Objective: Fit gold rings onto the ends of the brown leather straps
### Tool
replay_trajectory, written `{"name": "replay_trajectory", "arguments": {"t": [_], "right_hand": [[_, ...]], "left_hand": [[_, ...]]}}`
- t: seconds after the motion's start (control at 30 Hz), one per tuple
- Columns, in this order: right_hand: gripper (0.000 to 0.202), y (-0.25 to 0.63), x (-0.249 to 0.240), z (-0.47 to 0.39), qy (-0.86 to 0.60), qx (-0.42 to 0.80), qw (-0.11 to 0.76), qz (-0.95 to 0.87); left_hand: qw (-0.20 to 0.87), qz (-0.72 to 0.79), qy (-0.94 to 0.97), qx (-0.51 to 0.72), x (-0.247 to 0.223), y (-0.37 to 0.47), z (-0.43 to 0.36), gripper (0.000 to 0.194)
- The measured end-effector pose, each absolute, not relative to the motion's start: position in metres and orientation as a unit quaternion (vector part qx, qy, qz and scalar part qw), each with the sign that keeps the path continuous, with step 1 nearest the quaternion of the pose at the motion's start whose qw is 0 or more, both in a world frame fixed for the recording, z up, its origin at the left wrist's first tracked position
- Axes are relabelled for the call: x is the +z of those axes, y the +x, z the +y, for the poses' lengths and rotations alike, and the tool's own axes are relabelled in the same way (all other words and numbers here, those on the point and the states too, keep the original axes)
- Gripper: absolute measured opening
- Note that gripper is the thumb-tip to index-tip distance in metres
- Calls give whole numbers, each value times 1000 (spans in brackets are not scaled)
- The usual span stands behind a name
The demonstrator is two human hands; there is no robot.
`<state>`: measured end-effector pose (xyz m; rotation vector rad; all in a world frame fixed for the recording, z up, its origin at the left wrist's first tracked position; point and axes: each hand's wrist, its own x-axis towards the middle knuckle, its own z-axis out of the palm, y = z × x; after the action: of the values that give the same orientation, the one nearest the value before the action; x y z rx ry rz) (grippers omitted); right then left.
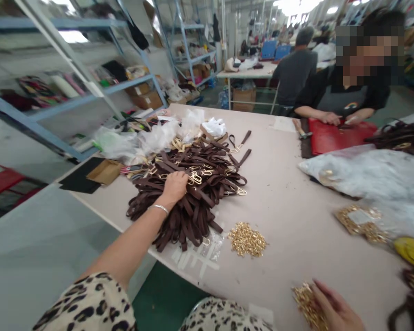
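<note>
Left of the frame's centre, the left hand (pixel 175 186) lies on a heap of dark brown straps (pixel 193 214), its fingers bent down beside a cluster of gold clips (pixel 195 178); the back of the hand hides the fingertips, so I cannot tell whether they grip anything. At the lower right, the right hand (pixel 336 309) is at a small pile of gold pieces (pixel 305 303), thumb and fingers close together at its right side; whether they pinch a piece cannot be told. A larger mound of gold bits (pixel 247 240) lies right of the straps, well apart from both hands.

The near edge of the worktop (pixel 279 207) slants from the left down to the bottom middle, and the left forearm crosses it. Some straps reach almost to this edge. A pale stretch of surface runs between the strap heap and the plastic bags (pixel 376 172) at the right, giving side-to-side room around the mound.

Strips of tape (pixel 196 263) mark the worktop below the straps. Crumpled clear wrapping (pixel 158 138) is piled behind them. Blue shelves (pixel 58 108) fill the upper left; at the upper right a co-worker (pixel 347 99) has both hands on a red piece (pixel 336 137).
</note>
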<state>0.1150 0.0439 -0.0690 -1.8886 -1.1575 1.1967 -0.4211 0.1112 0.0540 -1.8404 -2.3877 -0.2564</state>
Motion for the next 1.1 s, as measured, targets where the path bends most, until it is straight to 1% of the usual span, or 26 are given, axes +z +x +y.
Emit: {"name": "replay_trajectory", "arguments": {"t": [0.07, 0.17, 0.27, 0.37, 0.43, 0.53, 0.6, 0.63, 0.7, 0.77, 0.87, 0.93, 1.0, 1.1], "right_hand": [[47, 99, -74, 33, -681, 470, 257, -499], [35, 67, -82, 22, -602, 435, 225, -630], [25, 37, -84, 18, -500, 360, 199, -762], [27, 12, -83, 20, -424, 252, 163, -854], [30, -1, -82, 23, -407, 188, 135, -884], [36, -16, -86, 28, -403, 129, 115, -899], [39, -21, -90, 31, -397, 109, 116, -904], [39, -23, -92, 33, -392, 102, 119, -906], [35, -25, -97, 36, -385, 92, 123, -910], [30, -27, -101, 40, -381, 87, 123, -912], [21, -32, -101, 44, -392, 69, 120, -910], [17, -35, -97, 45, -408, 50, 114, -905], [13, -37, -92, 45, -424, 34, 99, -899], [10, -39, -87, 45, -441, 25, 79, -894]], "left_hand": [[45, -780, -620, -70, 51, -431, 117, 25], [27, -767, -638, -55, 49, -444, 123, 22], [20, -752, -656, -57, 51, -453, 124, 15], [21, -740, -668, -80, 57, -456, 121, 13], [27, -737, -668, -103, 64, -455, 118, 15], [45, -734, -655, -172, 83, -448, 116, 20], [44, -729, -631, -261, 100, -436, 115, 19], [25, -723, -614, -315, 109, -428, 114, 20], [-61, -706, -569, -418, 122, -405, 111, 23], [-201, -679, -507, -491, 126, -376, 106, 28], [-445, -641, -359, -513, 111, -330, 92, 30], [-577, -600, -241, -499, 95, -304, 79, 28], [-654, -551, -170, -490, 81, -285, 65, 30], [-687, -511, -159, -493, 67, -264, 48, 49]]}}
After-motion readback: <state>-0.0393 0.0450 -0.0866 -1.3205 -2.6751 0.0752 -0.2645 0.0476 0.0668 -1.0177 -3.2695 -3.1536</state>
